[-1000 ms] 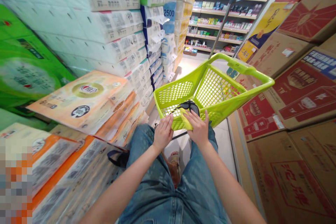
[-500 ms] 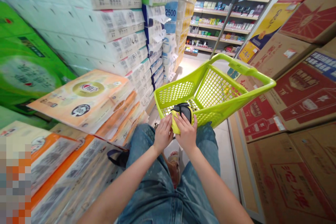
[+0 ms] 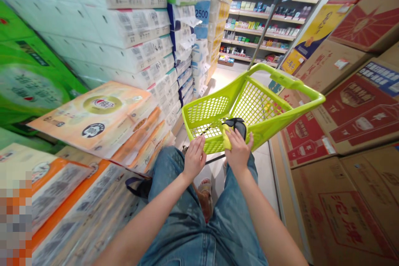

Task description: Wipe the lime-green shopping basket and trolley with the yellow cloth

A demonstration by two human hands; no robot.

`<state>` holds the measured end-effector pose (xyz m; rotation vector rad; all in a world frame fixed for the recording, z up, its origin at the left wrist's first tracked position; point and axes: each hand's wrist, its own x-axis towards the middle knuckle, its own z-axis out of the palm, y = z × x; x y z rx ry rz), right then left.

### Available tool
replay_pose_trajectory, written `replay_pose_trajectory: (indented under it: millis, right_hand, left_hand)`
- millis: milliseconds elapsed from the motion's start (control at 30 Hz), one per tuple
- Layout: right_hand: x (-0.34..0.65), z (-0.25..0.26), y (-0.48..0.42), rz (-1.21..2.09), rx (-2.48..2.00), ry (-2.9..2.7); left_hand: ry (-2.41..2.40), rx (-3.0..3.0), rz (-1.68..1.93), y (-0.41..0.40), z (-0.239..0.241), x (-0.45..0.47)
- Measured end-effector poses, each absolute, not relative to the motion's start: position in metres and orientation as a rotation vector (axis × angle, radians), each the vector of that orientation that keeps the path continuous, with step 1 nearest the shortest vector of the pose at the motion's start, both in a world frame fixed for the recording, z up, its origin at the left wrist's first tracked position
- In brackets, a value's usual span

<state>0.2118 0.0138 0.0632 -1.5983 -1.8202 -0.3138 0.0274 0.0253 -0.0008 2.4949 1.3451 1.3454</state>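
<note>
A lime-green plastic shopping basket (image 3: 262,106) stands tilted in front of me in a shop aisle, with nothing in it. My left hand (image 3: 194,159) holds the basket's near rim, fingers curled over it. My right hand (image 3: 239,150) presses a yellow-green cloth (image 3: 226,138) with a black part (image 3: 237,124) against the same rim, a little to the right. My legs in blue jeans show below both arms.
Stacked packs of tissue paper (image 3: 131,45) and orange packs (image 3: 99,116) wall the left side. Brown and red cartons (image 3: 352,108) line the right. Light floor (image 3: 224,77) runs ahead to shelves of goods (image 3: 264,12). A metal pole (image 3: 271,12) rises behind the basket.
My right hand slid the cloth left along the rim towards my left hand, then back to the right. My left hand and the basket stayed in place.
</note>
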Motion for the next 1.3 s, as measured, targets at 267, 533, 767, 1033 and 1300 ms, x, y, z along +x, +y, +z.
replay_pose_trajectory:
  millis: [267, 533, 767, 1033, 1300]
  right_hand:
    - [0.188, 0.064, 0.002, -0.233, -1.455, -2.047]
    - [0.262, 0.078, 0.020, -0.344, -1.733, -1.766]
    - [0.158, 0.064, -0.003, -0.162, -1.524, -1.986]
    - [0.243, 0.076, 0.012, -0.226, -1.575, -1.984]
    - [0.202, 0.072, 0.014, -0.150, -1.713, -1.746]
  left_hand:
    - [1.338, 2.547, 1.289, 0.026, 0.002, 0.021]
    - [1.358, 2.513, 1.337, 0.027, 0.000, 0.028]
    - [1.357, 2.472, 1.343, 0.025, 0.000, 0.028]
    - [1.381, 2.599, 1.289, 0.032, -0.001, 0.019]
    - [1.423, 2.605, 1.263, 0.027, -0.001, 0.029]
